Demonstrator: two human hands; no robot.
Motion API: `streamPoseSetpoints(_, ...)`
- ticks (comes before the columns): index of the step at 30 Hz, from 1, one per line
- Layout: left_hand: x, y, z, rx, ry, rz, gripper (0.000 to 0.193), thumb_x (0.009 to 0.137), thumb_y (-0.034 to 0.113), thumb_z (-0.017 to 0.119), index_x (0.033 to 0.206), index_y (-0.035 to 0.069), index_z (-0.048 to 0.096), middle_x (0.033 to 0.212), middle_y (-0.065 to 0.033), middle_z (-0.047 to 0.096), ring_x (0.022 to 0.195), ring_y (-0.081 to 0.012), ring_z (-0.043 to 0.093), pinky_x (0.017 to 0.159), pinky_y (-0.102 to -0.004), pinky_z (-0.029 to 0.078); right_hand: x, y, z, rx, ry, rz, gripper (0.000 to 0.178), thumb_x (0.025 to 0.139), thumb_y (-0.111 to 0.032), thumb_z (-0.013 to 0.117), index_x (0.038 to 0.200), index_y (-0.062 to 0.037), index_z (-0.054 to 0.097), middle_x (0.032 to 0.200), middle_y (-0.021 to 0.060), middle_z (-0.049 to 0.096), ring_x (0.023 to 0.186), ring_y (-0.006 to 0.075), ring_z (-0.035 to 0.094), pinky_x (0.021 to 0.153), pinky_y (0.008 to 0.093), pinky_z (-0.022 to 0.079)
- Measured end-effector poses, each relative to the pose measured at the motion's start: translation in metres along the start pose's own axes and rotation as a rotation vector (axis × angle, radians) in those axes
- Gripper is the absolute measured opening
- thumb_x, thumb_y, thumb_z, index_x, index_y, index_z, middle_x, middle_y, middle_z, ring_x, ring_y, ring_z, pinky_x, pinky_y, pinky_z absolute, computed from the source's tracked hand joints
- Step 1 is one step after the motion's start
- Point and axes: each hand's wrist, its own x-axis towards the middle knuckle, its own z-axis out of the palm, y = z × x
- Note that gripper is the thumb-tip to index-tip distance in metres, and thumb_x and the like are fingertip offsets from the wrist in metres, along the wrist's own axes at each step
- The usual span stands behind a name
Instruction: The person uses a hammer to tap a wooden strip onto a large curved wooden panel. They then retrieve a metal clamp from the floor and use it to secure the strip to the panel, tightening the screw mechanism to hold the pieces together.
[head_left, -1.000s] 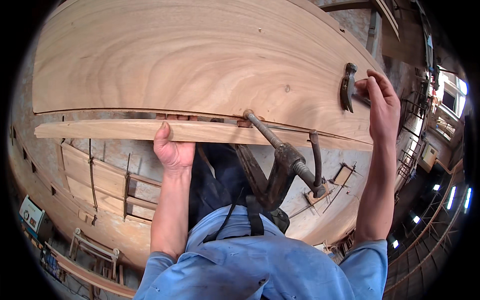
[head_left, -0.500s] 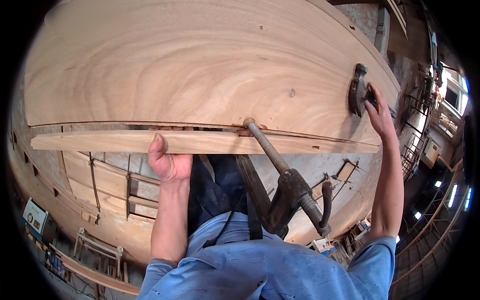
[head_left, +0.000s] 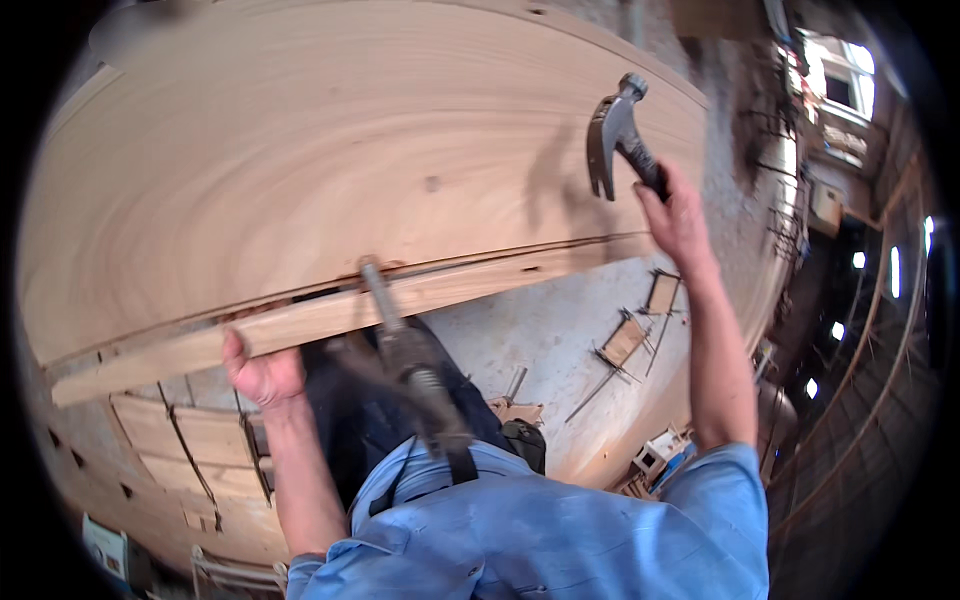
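My right hand (head_left: 682,215) is closed round the handle of a claw hammer (head_left: 622,135), raised above the right part of a wide wooden panel (head_left: 300,150); its shadow falls on the wood. Along the panel's near edge runs a long wooden rail (head_left: 430,293), with a narrow gap between the two that closes toward the right. My left hand (head_left: 265,372) grips this rail left of centre, thumb on the near side and fingertips showing in the gap. Between my hands a screw clamp (head_left: 400,340), blurred, has its threaded bar over the rail and its end at the panel's edge.
Below lie small wooden frames (head_left: 622,342) held by thin rods on the right, and clamped boards (head_left: 190,440) on the left. A white box (head_left: 108,550) stands at lower left. Windows (head_left: 840,85) and a dark roof structure (head_left: 850,400) are at the right.
The hammer, resting low over the panel before, is now lifted in my right hand with its head upright. My view has turned, so panel, rail and clamp appear tilted and farther left.
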Motion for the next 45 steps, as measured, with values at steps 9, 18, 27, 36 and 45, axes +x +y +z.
streamPoseSetpoints(9,0.011,0.030,-0.026,0.281,0.317,0.078,0.045,0.091,0.033,0.059,0.127,0.006,0.055,0.135,-0.0283,0.049,0.127,-0.0412,0.049,0.108,-0.0598,0.037,-0.199,0.001,0.004,1.283,0.288,1.103,0.021,0.105,-0.031,0.044,0.105,-0.0103,0.049,0.077,0.0052,0.056,0.060,0.0177,0.059,0.048,0.0356,0.053)
streamPoseSetpoints(18,0.006,0.033,-0.002,0.302,0.146,-0.247,0.050,0.090,0.042,0.067,0.123,0.006,0.054,0.122,-0.0247,0.060,0.113,-0.0400,0.059,0.099,-0.0544,0.048,-0.217,0.089,0.057,2.461,0.872,1.271,0.044,0.103,-0.047,0.042,0.084,-0.0079,0.047,0.066,-0.0013,0.046,0.054,0.0111,0.047,0.048,0.0260,0.044)
streamPoseSetpoints(27,-0.010,0.024,0.016,0.170,0.036,-0.265,0.044,0.091,0.032,0.070,0.116,-0.003,0.061,0.112,-0.0248,0.065,0.110,-0.0379,0.061,0.102,-0.0514,0.048,-0.166,0.077,0.066,2.475,0.555,1.182,0.045,0.104,-0.048,0.041,0.094,-0.0058,0.050,0.070,-0.0016,0.049,0.053,0.0109,0.046,0.046,0.0262,0.041)
streamPoseSetpoints(36,-0.012,0.016,0.015,0.236,0.159,-0.231,0.056,0.089,0.039,0.071,0.118,-0.007,0.058,0.119,-0.0241,0.063,0.113,-0.0362,0.061,0.102,-0.0491,0.049,-0.177,0.039,0.064,2.626,0.480,1.163,0.039,0.104,-0.041,0.041,0.083,-0.0079,0.045,0.069,-0.0019,0.044,0.053,0.0094,0.044,0.046,0.0247,0.041)
streamPoseSetpoints(45,-0.009,0.015,-0.007,0.254,0.138,-0.060,0.062,0.089,0.040,0.069,0.126,-0.007,0.053,0.125,-0.0264,0.059,0.118,-0.0392,0.057,0.103,-0.0522,0.047,-0.177,-0.002,0.062,2.726,0.217,1.172,0.041,0.104,-0.044,0.040,0.089,-0.0078,0.050,0.071,-0.0018,0.047,0.054,0.0102,0.044,0.045,0.0245,0.038)
